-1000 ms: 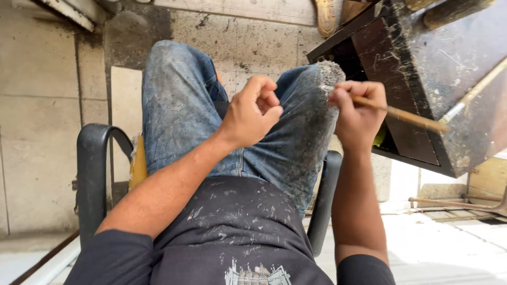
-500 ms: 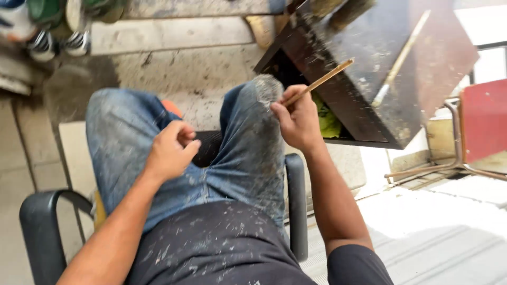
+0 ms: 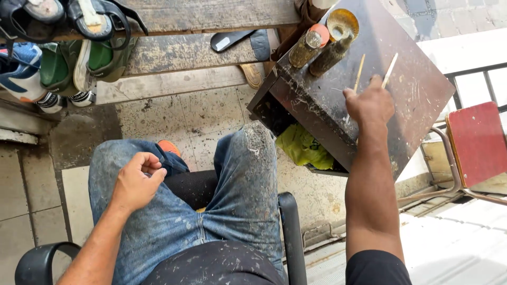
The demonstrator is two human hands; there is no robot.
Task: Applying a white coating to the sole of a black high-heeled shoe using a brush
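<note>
I sit in a black chair (image 3: 292, 232) in paint-flecked blue jeans (image 3: 243, 195). My left hand (image 3: 134, 182) rests on my left thigh with its fingers curled in; nothing shows inside it. My right hand (image 3: 369, 103) reaches out over a dark, scratched table top (image 3: 417, 89) and grips a thin pale stick (image 3: 390, 69) that points away from me. A second thin stick (image 3: 359, 71) lies on the table just left of the hand.
Two grimy jars (image 3: 306, 47) and an open round tin (image 3: 342, 24) stand at the table's far corner. A yellow-green cloth (image 3: 301, 148) lies under the table. Shoes (image 3: 63, 63) sit on wooden steps at top left. A red chair seat (image 3: 478, 142) is at right.
My right hand has moved from my right knee out over the table, still holding the stick. The left hand stays curled on my thigh. The view has tilted further forward.
</note>
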